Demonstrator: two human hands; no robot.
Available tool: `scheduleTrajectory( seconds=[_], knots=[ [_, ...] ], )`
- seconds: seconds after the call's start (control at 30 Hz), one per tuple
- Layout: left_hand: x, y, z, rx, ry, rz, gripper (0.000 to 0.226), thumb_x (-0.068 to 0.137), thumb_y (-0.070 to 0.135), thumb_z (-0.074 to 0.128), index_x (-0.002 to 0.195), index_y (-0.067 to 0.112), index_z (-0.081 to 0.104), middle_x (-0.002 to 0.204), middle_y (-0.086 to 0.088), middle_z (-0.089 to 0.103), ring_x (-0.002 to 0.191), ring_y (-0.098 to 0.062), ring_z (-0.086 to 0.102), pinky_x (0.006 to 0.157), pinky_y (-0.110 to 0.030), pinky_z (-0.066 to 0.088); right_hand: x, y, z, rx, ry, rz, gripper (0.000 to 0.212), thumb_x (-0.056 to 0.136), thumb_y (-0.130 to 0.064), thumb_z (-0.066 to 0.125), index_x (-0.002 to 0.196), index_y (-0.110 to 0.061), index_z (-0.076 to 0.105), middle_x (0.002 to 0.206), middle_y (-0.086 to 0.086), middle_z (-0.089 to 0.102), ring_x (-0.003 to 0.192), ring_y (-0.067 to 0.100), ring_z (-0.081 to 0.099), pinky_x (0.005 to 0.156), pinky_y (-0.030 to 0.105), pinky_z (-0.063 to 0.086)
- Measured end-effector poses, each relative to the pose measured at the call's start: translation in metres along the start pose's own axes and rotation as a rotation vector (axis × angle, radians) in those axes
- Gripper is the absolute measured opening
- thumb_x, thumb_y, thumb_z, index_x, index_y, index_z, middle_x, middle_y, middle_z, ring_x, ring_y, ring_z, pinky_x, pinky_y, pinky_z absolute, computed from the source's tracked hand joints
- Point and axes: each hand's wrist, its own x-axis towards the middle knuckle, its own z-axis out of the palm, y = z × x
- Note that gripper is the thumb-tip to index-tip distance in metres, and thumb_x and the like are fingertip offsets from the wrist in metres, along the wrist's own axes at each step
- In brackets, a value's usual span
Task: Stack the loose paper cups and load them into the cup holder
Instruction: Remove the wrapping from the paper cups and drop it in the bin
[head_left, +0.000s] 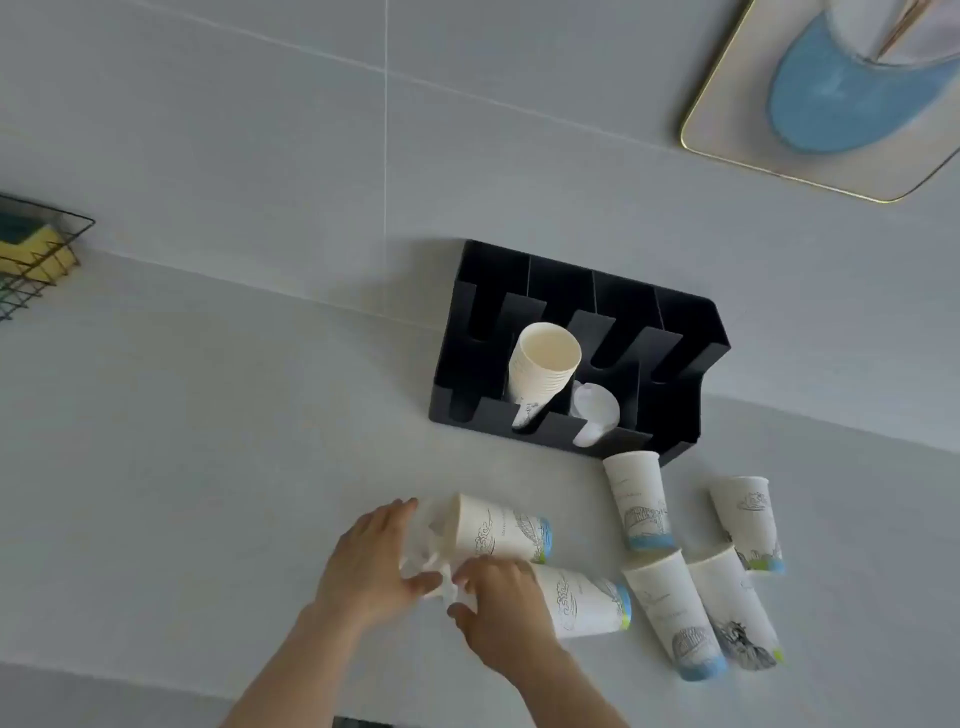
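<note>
On counter (182, 467), both hands' grip closed (fingers curled), left hand (371, 561), right hand (501, 608), 2 cups (540, 566).

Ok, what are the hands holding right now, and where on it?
Both hands, left and right, pinch a crumpled clear plastic wrapper at the cups' open ends; exact grip is blurred.

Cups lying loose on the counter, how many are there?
6: two by the hands, one near the holder, three at right. None seem hidden.

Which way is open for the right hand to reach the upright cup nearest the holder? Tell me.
Probably yes, straight ahead: the right hand has bare counter toward that cup, though it now grips another cup.
</note>
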Motion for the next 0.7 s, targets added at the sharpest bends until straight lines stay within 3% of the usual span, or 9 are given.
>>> scheduleTrajectory(
  seconds=[0.17,0.3,0.37,0.47,0.6,0.63,0.7],
  knots=[
    [-0.007,0.001,0.022,-0.018,0.003,-0.034,0.076,0.083,0.047,0.072,0.148,0.029,0.037,0.147,0.008,0.046,0.134,-0.017,0.045,0.102,-0.033,0.045,0.006,-0.005,0.022,0.198,-0.042,0.161,0.042,0.093,-0.034,0.067,0.134,-0.029,0.060,0.128,-0.009,0.067,0.120,0.014,0.061,0.103,0.028,0.041],
    [-0.014,0.005,0.028,-0.082,0.076,-0.071,0.038,0.087,0.035,0.071,0.122,0.034,0.055,0.119,0.014,0.060,0.115,-0.012,0.054,0.084,-0.028,0.051,0.009,-0.011,0.027,0.374,-0.034,0.224,0.022,0.094,-0.019,0.064,0.116,-0.018,0.068,0.108,-0.001,0.073,0.099,0.022,0.070,0.090,0.039,0.055],
    [-0.017,0.005,0.032,-0.134,0.082,-0.086,0.027,0.088,0.034,0.068,0.112,0.034,0.057,0.108,0.014,0.063,0.105,-0.012,0.058,0.080,-0.029,0.052,0.010,-0.011,0.029,0.434,-0.014,0.217,0.020,0.094,-0.016,0.064,0.112,-0.021,0.072,0.095,-0.008,0.070,0.095,0.020,0.072,0.089,0.036,0.055],
    [-0.022,0.006,0.037,-0.218,0.084,-0.096,0.015,0.089,0.030,0.067,0.102,0.035,0.060,0.101,0.019,0.067,0.093,-0.008,0.063,0.077,-0.026,0.052,0.010,-0.010,0.028,0.502,0.004,0.220,0.021,0.094,-0.016,0.065,0.113,-0.023,0.073,0.091,-0.013,0.066,0.089,0.012,0.070,0.085,0.028,0.053],
    [-0.030,0.010,0.037,-0.339,0.099,-0.133,0.026,0.086,0.025,0.072,0.093,0.039,0.052,0.088,0.022,0.069,0.081,-0.003,0.067,0.073,-0.024,0.055,0.010,-0.008,0.023,0.591,0.050,0.252,0.014,0.090,-0.017,0.070,0.099,-0.023,0.077,0.082,-0.011,0.072,0.079,0.009,0.068,0.082,0.029,0.056],
    [-0.032,0.011,0.037,-0.366,0.109,-0.139,0.030,0.084,0.025,0.072,0.097,0.038,0.049,0.087,0.021,0.070,0.078,-0.002,0.068,0.071,-0.023,0.055,0.010,-0.007,0.021,0.613,0.065,0.255,0.012,0.087,-0.017,0.072,0.094,-0.024,0.079,0.077,-0.010,0.073,0.076,0.006,0.068,0.078,0.026,0.057],
    [-0.037,0.014,0.035,-0.413,0.126,-0.139,0.041,0.081,0.025,0.074,0.105,0.038,0.044,0.088,0.020,0.073,0.076,-0.001,0.070,0.070,-0.020,0.055,0.010,-0.005,0.014,0.636,0.082,0.264,0.009,0.083,-0.018,0.076,0.085,-0.025,0.081,0.067,-0.010,0.072,0.067,-0.003,0.064,0.062,0.007,0.048]
  ],
)
